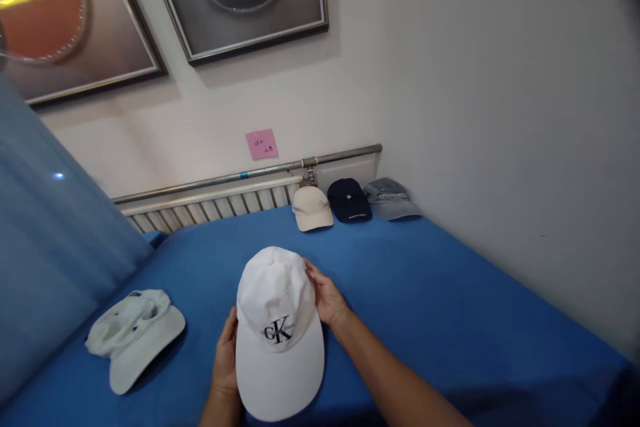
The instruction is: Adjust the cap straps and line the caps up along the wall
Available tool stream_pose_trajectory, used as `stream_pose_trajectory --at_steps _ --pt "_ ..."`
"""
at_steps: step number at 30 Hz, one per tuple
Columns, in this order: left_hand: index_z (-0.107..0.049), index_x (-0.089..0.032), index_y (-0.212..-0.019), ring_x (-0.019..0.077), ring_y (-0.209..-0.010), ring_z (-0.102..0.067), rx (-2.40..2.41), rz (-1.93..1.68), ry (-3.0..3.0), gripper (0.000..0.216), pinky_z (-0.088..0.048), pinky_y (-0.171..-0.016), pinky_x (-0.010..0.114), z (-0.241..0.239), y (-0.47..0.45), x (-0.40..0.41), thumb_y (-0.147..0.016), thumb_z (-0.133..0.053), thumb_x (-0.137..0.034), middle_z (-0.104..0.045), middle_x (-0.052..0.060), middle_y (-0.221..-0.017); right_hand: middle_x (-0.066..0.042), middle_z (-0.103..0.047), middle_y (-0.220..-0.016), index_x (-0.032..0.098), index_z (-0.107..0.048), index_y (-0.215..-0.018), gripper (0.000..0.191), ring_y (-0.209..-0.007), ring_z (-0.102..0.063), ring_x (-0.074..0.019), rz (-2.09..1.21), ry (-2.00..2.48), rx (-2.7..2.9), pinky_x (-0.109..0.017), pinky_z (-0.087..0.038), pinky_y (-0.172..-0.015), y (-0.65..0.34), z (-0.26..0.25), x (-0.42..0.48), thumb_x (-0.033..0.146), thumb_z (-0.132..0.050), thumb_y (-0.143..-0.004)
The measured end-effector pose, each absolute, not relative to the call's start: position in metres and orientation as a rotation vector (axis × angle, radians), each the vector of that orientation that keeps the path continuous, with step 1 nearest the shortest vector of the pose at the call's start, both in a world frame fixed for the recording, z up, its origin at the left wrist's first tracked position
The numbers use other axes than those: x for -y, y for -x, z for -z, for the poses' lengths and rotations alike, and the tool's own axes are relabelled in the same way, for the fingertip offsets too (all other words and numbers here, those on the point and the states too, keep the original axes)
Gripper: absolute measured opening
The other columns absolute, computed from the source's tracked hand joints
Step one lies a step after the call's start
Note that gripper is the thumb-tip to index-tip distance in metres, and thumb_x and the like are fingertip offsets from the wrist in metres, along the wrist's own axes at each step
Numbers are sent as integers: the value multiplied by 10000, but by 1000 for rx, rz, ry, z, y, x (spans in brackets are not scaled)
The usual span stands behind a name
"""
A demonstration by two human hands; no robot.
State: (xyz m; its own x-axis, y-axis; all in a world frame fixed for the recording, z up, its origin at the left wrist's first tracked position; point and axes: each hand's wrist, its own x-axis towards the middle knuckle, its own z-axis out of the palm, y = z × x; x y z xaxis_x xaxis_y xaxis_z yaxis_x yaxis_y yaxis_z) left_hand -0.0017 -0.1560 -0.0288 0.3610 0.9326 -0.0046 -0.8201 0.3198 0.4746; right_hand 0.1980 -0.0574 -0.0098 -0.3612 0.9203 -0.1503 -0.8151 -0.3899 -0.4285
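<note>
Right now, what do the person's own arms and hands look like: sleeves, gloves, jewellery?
Both arms are bare. The left hand and right hand wear no gloves, and no ring, watch or bracelet shows. No sleeve shows up to the picture's edge.

Both bare forearms rose from the lower edge of the view toward the white fabric baseball cap with a black logo (277, 347). The left hand (225, 355) lay pressed against the cap's left side, thumb along its edge, fingers hidden beneath it. The right hand (326, 299) clasped the right side of the cap's crown, fingers curled onto the fabric, its forearm running off diagonally to the cap's lower right.
</note>
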Motion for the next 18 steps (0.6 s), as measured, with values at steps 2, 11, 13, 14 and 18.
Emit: stream_pose_trajectory --at_steps 2,11,13,14,18 --pt "-729 -167 -1082 272 -1107 -621 -287 -1188 -434 419 -313 -1106 409 26 -1 157 -956 -385 -370 -698 80 -1107 15 -738 -860 220 -652 -984 317 -764 -675 -155 -1937 446 335 -269 -504 -731 -199 11 56 131 -648 -680" --pt "-697 -174 -1148 267 -1117 -615 -213 -1195 -508 471 -277 -1123 397 31 1 152 -968 -328 -406 -692 74 -1122 1 -733 -868 201 -670 -927 234 -809 -677 -168 -1917 447 333 -284 -509 -775 -198 8 57 138 -647 -703" --pt "-687 -170 -1164 265 -1139 -601 -214 -1173 -515 466 -284 -1120 388 34 4 152 -967 -334 -404 -680 75 -1145 -1 -731 -871 199 -670 -935 248 -797 -676 -169 -1928 447 330 -288 -511 -768 -198 6 59 129 -652 -698" --pt "-685 -167 -1165 266 -1146 -596 -215 -1162 -514 463 -288 -1118 385 35 5 153 -967 -338 -400 -673 78 -1158 -2 -730 -875 198 -670 -943 257 -793 -676 -168 -1932 446 326 -289 -511 -765 -198 5 59 125 -651 -697" --pt "-681 -163 -1173 273 -1153 -590 -223 -1130 -512 469 -291 -1115 386 35 6 154 -960 -355 -425 -655 89 -1188 5 -732 -865 193 -674 -928 219 -791 -674 -152 -1926 446 291 -269 -510 -777 -198 3 61 135 -637 -721"
